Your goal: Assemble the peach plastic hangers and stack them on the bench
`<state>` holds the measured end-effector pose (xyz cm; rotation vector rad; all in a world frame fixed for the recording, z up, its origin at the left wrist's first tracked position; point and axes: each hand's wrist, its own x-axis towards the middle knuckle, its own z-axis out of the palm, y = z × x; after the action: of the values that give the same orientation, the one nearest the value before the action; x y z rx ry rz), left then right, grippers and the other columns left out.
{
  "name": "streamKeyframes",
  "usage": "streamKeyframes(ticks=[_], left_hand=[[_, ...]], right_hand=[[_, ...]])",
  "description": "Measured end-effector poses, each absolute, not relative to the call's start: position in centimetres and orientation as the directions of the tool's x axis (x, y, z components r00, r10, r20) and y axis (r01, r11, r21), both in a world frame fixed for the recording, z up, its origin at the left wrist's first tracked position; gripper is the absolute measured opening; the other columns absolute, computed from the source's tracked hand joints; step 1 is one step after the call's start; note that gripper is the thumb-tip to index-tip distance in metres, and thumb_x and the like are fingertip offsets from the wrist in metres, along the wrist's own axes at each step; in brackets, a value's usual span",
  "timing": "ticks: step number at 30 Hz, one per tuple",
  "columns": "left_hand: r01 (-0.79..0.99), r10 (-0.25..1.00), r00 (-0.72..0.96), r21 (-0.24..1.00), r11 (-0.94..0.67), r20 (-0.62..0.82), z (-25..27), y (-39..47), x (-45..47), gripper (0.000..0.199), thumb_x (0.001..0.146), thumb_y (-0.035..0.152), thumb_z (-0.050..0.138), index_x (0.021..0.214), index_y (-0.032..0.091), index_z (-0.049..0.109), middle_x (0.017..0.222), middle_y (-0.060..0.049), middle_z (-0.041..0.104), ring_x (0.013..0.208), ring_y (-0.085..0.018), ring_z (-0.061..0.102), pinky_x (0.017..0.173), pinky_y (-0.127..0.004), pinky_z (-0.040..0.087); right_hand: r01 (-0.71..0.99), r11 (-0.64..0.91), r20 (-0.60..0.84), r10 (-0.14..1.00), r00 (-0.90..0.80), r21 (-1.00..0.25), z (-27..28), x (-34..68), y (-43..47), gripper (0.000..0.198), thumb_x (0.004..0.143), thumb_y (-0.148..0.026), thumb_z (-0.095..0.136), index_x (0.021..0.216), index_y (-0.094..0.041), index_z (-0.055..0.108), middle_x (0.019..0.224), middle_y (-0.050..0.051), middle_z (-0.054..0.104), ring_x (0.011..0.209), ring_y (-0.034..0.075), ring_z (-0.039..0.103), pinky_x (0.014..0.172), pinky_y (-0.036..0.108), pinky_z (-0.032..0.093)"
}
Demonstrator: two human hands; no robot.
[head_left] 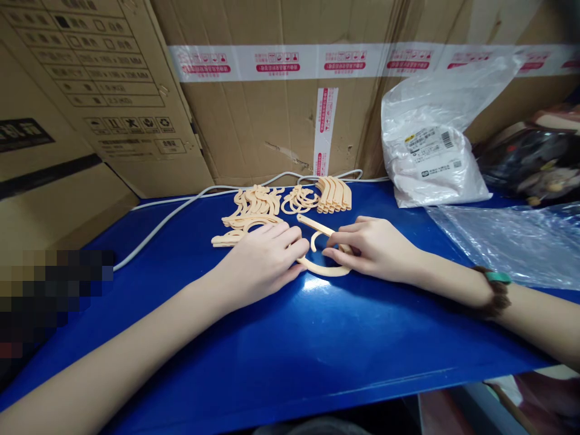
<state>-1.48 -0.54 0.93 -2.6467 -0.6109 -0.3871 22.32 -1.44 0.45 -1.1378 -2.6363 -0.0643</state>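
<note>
One cream plastic hanger, left hand pinching one end, right hand grasping it near the hook, blue table beneath, loose pieces piled behind.

A slim beige curved piece, partly hidden, bows toward the near edge of a blue table; a beige hook and slanting bar appear on its far-edge side.

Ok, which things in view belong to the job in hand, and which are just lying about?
Apparently in the job:
- curved beige piece, at the left hand's fingertips
- beige bar, by the right hand
- piled beige parts

Seemingly lying about:
- white cable
- labelled white bag
- clear plastic
- cardboard boxes
</note>
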Motion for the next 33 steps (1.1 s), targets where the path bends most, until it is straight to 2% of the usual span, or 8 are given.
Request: streamKeyframes(ticks=[4, 9, 13, 16, 23, 28, 33], left_hand=[[0.481, 0.373, 0.858, -0.297, -0.825, 0.352, 0.9, -0.6, -1.4, 0.021, 0.094, 0.029, 0.048, 0.079, 0.017, 0.055, 0.078, -0.003, 0.06, 0.078, -0.02, 0.056, 0.069, -0.032, 0.042], [0.563, 0.483, 0.802, -0.174, -0.808, 0.351, 0.9, -0.9, -1.4, 0.019, 0.093, 0.026, 0.048, 0.076, 0.018, 0.052, 0.072, -0.001, 0.058, 0.068, -0.017, 0.054, 0.059, -0.028, 0.036], [0.651, 0.593, 0.717, -0.047, -0.758, 0.368, 0.8, -1.3, -1.2, 0.024, 0.095, 0.033, 0.045, 0.077, 0.018, 0.05, 0.072, -0.001, 0.058, 0.065, -0.015, 0.054, 0.056, -0.027, 0.034], [0.672, 0.641, 0.678, 0.049, -0.739, 0.36, 0.6, -1.7, -1.0, 0.026, 0.091, 0.041, 0.05, 0.078, 0.019, 0.048, 0.076, -0.001, 0.059, 0.068, -0.016, 0.054, 0.057, -0.026, 0.036], [0.666, 0.727, 0.623, 0.292, -0.687, 0.29, 0.2, -1.9, -0.8, 0.013, 0.087, 0.032, 0.055, 0.084, 0.02, 0.05, 0.082, -0.001, 0.057, 0.077, -0.018, 0.055, 0.067, -0.031, 0.043], [0.611, 0.715, 0.651, 0.383, -0.693, 0.256, -0.2, -1.3, -1.1, 0.011, 0.089, 0.03, 0.054, 0.086, 0.02, 0.052, 0.083, 0.0, 0.059, 0.077, -0.017, 0.054, 0.069, -0.031, 0.043], [0.594, 0.703, 0.662, 0.39, -0.704, 0.26, -0.1, -0.7, -1.3, 0.005, 0.09, 0.02, 0.052, 0.086, 0.02, 0.054, 0.088, -0.001, 0.061, 0.084, -0.017, 0.056, 0.072, -0.03, 0.043]], right_hand=[[0.701, 0.713, 0.241, 0.684, -0.688, -0.02, 0.7, 22.0, -2.2, 0.048, 0.098, -0.05, 0.037, 0.077, -0.017, 0.064, 0.065, 0.001, 0.066, 0.055, 0.012, 0.053, 0.065, 0.03, 0.031], [0.658, 0.75, 0.252, 0.625, -0.739, 0.068, 0.8, 21.7, -3.0, 0.056, 0.099, -0.052, 0.03, 0.07, -0.017, 0.062, 0.057, 0.002, 0.062, 0.048, 0.012, 0.048, 0.061, 0.03, 0.029], [0.586, 0.809, 0.235, 0.561, -0.794, 0.047, 0.6, 21.2, -3.8, 0.052, 0.101, -0.047, 0.031, 0.072, -0.018, 0.062, 0.059, 0.002, 0.064, 0.051, 0.013, 0.051, 0.062, 0.03, 0.031], [0.532, 0.847, 0.239, 0.516, -0.822, 0.001, 0.5, 20.7, -4.5, 0.047, 0.1, -0.045, 0.034, 0.076, -0.018, 0.063, 0.063, 0.002, 0.065, 0.053, 0.013, 0.053, 0.062, 0.03, 0.032], [0.444, 0.895, 0.218, 0.425, -0.878, 0.045, 0.2, 20.1, -5.0, 0.039, 0.097, -0.045, 0.042, 0.086, -0.014, 0.063, 0.069, 0.002, 0.066, 0.055, 0.014, 0.054, 0.06, 0.03, 0.032], [0.444, 0.892, 0.21, 0.42, -0.883, 0.083, 0.2, 20.5, -4.6, 0.03, 0.1, -0.035, 0.04, 0.093, -0.015, 0.061, 0.074, 0.003, 0.068, 0.059, 0.014, 0.057, 0.061, 0.03, 0.033], [0.555, 0.82, 0.259, 0.51, -0.82, 0.141, 0.6, 21.5, -3.8, 0.032, 0.097, -0.044, 0.044, 0.094, -0.016, 0.061, 0.072, 0.004, 0.068, 0.058, 0.016, 0.059, 0.06, 0.031, 0.032]])
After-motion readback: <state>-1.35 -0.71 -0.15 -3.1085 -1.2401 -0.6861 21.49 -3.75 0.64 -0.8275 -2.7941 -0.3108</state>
